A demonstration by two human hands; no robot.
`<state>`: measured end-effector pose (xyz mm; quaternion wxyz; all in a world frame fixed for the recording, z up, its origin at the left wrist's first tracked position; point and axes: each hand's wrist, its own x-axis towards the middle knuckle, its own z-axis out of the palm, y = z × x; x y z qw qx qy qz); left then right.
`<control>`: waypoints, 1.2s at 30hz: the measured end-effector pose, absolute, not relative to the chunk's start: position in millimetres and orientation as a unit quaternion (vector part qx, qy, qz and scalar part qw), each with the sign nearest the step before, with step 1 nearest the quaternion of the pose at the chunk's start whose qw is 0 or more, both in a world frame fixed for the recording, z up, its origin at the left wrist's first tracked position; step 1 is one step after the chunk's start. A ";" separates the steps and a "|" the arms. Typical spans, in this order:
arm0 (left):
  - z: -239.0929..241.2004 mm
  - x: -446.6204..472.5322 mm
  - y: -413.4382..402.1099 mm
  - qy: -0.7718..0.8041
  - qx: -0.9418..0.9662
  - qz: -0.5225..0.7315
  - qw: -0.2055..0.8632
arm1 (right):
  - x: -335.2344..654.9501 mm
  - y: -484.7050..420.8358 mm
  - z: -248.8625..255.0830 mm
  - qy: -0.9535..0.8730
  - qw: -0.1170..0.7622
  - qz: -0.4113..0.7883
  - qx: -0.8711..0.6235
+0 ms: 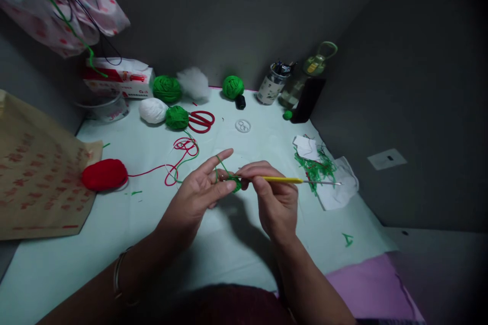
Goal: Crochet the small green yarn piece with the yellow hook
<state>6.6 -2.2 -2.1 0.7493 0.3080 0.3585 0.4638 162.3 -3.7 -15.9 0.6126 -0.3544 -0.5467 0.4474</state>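
Observation:
My left hand (202,183) pinches a small piece of green crochet (237,184) between thumb and fingers. Its index finger is stretched out with green yarn looped round it. In my right hand (276,198) is a crochet hook (284,180) with a yellow handle, held like a pen. The hook's working tip meets the green piece, mostly hidden by my fingers. From the left hand the green strand runs back toward a small green yarn ball (177,118). Beside that strand lies a tangle of red yarn (185,147), leading to a red skein (104,174).
Red-handled scissors (202,122), a white yarn ball (152,110) and more green balls (233,87) lie toward the back. A pen holder (271,85) and bottle (305,78) stand back right. Green yarn scraps (316,165) lie at right; a paper bag (41,177) stands at left.

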 end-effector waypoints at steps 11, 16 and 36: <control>-0.5 5.3 -2.7 0.361 0.326 0.476 0.732 | 162.3 4.6 -16.0 -0.385 0.604 0.598 -0.359; -4.7 9.2 -3.0 0.379 0.303 0.487 0.726 | 157.6 -1.1 -17.8 -0.474 0.577 0.542 -0.387; 1.1 8.2 -3.3 0.404 0.273 0.503 0.714 | 187.3 18.0 -2.7 -0.638 0.451 0.489 -0.388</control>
